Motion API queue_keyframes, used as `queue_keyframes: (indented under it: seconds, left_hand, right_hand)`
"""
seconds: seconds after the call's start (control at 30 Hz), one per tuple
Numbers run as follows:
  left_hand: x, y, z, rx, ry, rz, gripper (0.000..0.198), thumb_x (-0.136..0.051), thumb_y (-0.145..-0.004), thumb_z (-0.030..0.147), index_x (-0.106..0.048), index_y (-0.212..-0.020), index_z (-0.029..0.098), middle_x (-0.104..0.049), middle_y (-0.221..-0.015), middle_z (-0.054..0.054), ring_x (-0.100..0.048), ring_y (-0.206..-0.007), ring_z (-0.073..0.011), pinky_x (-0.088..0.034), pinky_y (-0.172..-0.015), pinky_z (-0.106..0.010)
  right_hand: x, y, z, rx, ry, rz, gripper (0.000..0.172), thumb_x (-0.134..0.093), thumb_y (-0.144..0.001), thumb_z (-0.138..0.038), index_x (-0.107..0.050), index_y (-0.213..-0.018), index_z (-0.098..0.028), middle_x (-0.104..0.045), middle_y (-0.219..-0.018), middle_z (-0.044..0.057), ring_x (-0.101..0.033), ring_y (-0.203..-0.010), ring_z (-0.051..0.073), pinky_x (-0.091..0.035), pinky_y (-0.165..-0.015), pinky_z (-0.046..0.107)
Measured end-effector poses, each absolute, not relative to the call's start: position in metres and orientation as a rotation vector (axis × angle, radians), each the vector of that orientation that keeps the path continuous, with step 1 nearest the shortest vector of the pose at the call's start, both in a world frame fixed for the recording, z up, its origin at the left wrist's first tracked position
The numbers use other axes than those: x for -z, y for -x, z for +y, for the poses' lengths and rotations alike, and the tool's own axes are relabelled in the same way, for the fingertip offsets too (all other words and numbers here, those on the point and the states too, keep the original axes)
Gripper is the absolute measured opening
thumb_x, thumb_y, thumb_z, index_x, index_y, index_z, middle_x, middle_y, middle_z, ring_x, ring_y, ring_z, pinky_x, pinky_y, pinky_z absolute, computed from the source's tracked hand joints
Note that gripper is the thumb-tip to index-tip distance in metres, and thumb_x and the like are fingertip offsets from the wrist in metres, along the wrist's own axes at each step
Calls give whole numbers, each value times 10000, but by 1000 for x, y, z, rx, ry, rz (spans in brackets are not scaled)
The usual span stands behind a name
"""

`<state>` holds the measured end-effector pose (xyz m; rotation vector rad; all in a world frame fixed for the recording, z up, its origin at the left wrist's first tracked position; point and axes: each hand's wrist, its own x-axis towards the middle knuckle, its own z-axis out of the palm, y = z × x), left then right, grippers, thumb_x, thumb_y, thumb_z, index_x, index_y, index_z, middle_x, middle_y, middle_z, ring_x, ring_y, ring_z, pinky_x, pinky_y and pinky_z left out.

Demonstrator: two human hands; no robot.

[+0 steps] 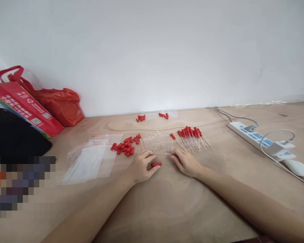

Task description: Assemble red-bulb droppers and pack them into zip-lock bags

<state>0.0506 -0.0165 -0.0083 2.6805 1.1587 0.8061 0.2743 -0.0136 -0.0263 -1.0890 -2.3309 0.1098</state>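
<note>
Red bulb is lying pinched in my left hand, thumb and fingertips clenching on it, low over the plywood table. Going left to right. Far left of that grip, a red carton is leaning at the table edge and a red plastic bag is slumping behind it against the wall. Nearer, left of my left hand, clear zip bags are lying flat and overlapping. Just beyond my left fingertips, loose red bulbs are sitting in a pile. Straight ahead of the gap between both grips, a row of bare clear tubes is lying side by side. My right hand is resting on the table just right of the bulb, fingertips closing on one clear tube; only its end is showing, pointing at the bulb and not touching it. Beyond my right hand, capped droppers are lying in a fanned bunch. Further back, two small packets with a few red bulbs are lying by the wall. Far right of my right grip, a white power strip is running diagonally with a charger plugged in.
</note>
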Motion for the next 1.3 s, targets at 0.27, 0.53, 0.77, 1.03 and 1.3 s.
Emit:
queue_keyframes:
  seconds: [0.27,0.53,0.77,1.03,1.3]
  left_hand:
    - [10,-55,-16,-871,-2661,1104,175,-449,-839,274,-598,-824,182,-592,-828,-41,-516,-799,-158,-406,-748,-310]
    - [7,-54,-17,-830,-2697,1220,172,-428,-850,311,-537,-837,178,-617,-772,-16,-531,-740,-157,-337,-722,-316]
    - [6,-58,-20,-893,-2623,1129,165,-417,-861,274,-565,-874,203,-646,-789,8,-551,-753,-136,-318,-736,-293]
    - [4,-59,-23,-818,-2599,1101,217,-401,-858,294,-590,-797,206,-656,-748,-1,-555,-712,-136,-296,-761,-315]
    - [3,-58,-23,-820,-2620,1083,196,-423,-851,263,-591,-763,213,-651,-707,23,-549,-673,-122,-252,-789,-334]
  right_hand:
    - [23,-269,-16,-131,945,-2383,136,-374,-858,-203,-502,-875,-163,-578,-801,45,-508,-711,133,-330,-683,287]
    - [23,-267,-17,-113,895,-2371,135,-391,-853,-219,-516,-873,-170,-589,-786,36,-514,-708,126,-300,-688,284]
    - [24,-265,-16,-141,850,-2366,147,-394,-858,-224,-531,-883,-175,-602,-789,25,-517,-707,118,-294,-696,285]
    - [24,-269,-11,-88,790,-2403,185,-415,-863,-254,-572,-951,-211,-612,-783,15,-528,-705,105,-274,-688,288]
    - [24,-267,-12,-39,813,-2443,207,-408,-860,-261,-595,-924,-200,-608,-761,27,-507,-678,114,-247,-661,294]
